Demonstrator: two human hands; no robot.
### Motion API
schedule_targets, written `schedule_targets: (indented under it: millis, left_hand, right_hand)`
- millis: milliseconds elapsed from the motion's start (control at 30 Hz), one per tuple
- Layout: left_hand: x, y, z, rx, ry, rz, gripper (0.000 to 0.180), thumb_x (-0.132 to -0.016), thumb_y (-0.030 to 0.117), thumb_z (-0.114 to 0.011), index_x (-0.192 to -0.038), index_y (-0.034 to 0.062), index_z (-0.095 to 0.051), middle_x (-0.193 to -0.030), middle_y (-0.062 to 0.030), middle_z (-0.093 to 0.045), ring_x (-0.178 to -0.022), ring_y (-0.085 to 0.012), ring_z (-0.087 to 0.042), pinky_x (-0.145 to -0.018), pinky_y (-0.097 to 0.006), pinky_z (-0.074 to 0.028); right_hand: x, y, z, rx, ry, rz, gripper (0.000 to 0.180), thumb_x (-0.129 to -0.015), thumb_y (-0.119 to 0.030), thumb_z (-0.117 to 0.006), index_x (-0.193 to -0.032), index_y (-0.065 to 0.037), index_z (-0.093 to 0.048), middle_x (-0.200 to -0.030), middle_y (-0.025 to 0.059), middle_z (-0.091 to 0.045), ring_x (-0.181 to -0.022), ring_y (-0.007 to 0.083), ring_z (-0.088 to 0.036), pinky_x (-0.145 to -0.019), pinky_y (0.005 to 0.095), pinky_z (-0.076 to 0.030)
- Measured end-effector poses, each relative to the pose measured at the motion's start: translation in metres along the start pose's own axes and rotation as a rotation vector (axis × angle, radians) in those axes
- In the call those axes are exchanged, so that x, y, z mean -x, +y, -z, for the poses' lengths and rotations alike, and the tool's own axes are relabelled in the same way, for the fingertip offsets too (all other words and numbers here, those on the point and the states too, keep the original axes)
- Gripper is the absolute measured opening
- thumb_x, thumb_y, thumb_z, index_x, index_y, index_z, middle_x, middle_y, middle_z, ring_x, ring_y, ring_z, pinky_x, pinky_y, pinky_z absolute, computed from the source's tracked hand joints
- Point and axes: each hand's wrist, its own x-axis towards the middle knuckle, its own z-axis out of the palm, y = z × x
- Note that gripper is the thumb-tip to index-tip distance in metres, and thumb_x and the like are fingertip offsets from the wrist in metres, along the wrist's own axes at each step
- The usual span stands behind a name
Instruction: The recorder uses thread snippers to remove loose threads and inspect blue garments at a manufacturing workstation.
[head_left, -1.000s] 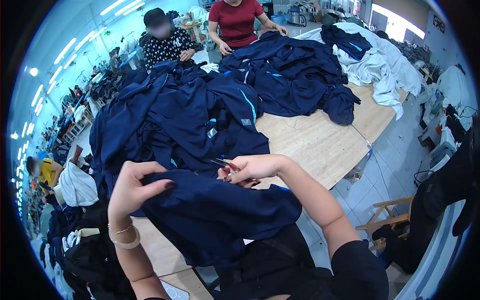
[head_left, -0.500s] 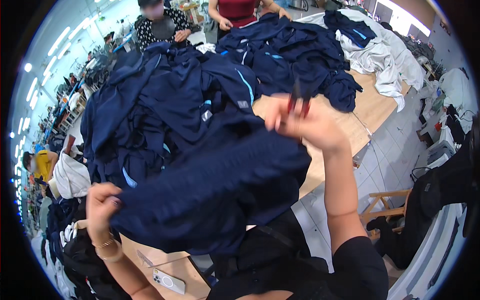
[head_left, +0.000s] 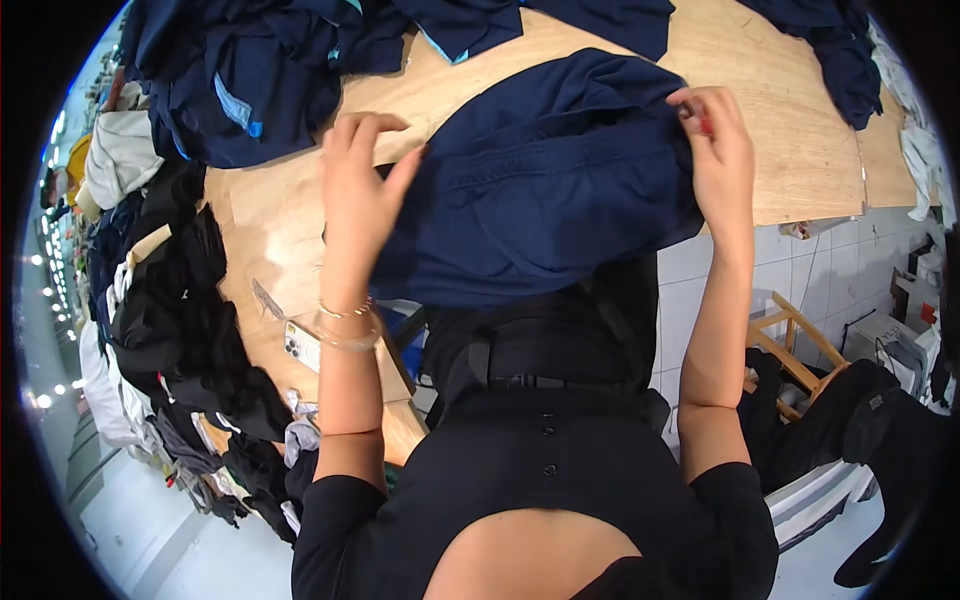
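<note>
A navy garment (head_left: 540, 190) with a stitched band across it lies spread over the near edge of the table, in front of my body. My left hand (head_left: 362, 190) is at its left edge, thumb and fingers apart, gripping nothing. At the right edge, my right hand (head_left: 718, 140) has its fingers curled in, touching or very near the cloth. A bit of red (head_left: 706, 126) shows between these fingers, part of the red-handled snips; their blades are hidden now.
The wooden table (head_left: 270, 220) bears navy garments (head_left: 240, 90) at the far left and another navy heap (head_left: 840, 60) at the far right. A phone (head_left: 302, 345) lies near my left forearm. Dark clothes (head_left: 170, 320) are piled at left. A wooden stool (head_left: 800, 350) stands at right.
The garment has come down from being held up between both hands to lying on the table edge. My left hand has let go of it. The view has tilted downward.
</note>
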Motion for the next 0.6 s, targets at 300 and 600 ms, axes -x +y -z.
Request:
schedule_targets:
  millis: [300, 600]
  left_hand:
    - [0.015, 0.048, -0.098, 0.443, -0.189, -0.014, 0.047, -0.065, 0.016, -0.083, -0.100, 0.0038, -0.055, -0.095, -0.0071, -0.054, -0.086, -0.0216, -0.054, -0.078, -0.031, -0.046]
    - [0.012, 0.049, -0.102, 0.666, -0.117, 0.175, 0.011, -0.073, 0.003, -0.073, -0.080, 0.0021, -0.063, -0.082, -0.0056, -0.058, -0.076, -0.0186, -0.058, -0.071, -0.028, -0.046]
  right_hand:
    - [0.007, 0.029, -0.083, -0.728, -0.295, -0.257, 0.015, -0.098, -0.014, -0.050, -0.094, -0.003, -0.059, -0.074, 0.0003, -0.059, -0.060, 0.0038, -0.050, -0.053, 0.0172, -0.039]
    - [0.006, 0.036, -0.079, -0.851, -0.275, -0.212, 0.017, -0.098, -0.017, -0.051, -0.094, -0.004, -0.060, -0.074, 0.0010, -0.059, -0.060, 0.0051, -0.051, -0.055, 0.0179, -0.040]
